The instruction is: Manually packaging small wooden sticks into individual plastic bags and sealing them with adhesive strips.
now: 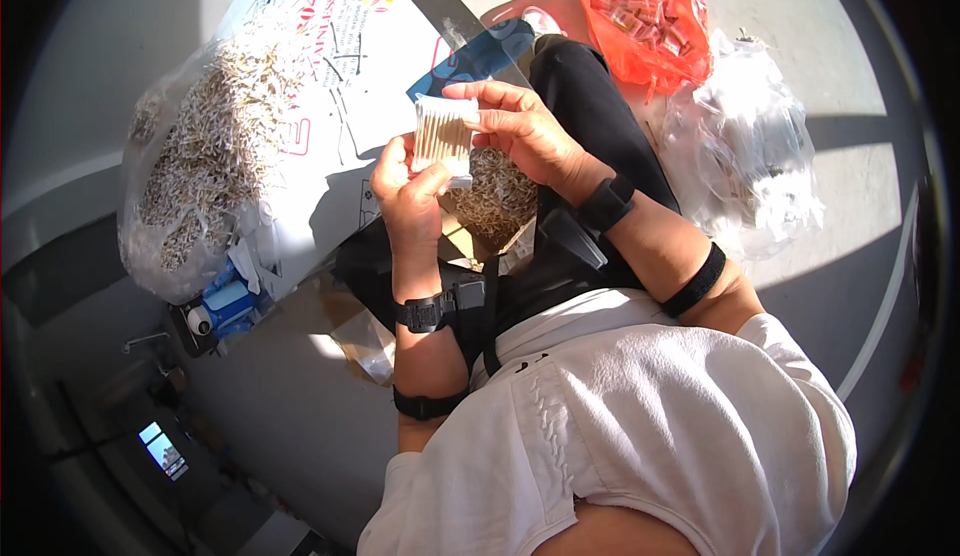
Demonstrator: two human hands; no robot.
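Between my two hands is a small clear packet of cotton swabs (440, 138), its wooden sticks side by side and the white tips at both ends. My left hand (412, 191) grips its lower left side, the thumb lying across the lower edge. At the right edge my right hand (530, 136) pinches the packet between thumb and fingers. Below the packet, partly hidden by it, a heap of loose swabs (497, 199) fills an open cardboard box near my lap. To the left a large clear bag of loose swabs (215, 156) lies on a white printed board (335, 86).
A red plastic bag (640, 21) with several small red packs lies at the far right. Nearer stands a clear bag of white plastic (750, 146). A translucent blue sheet (475, 59) lies beyond my hands. A blue-and-white object (225, 306) sits at the board's near left edge.
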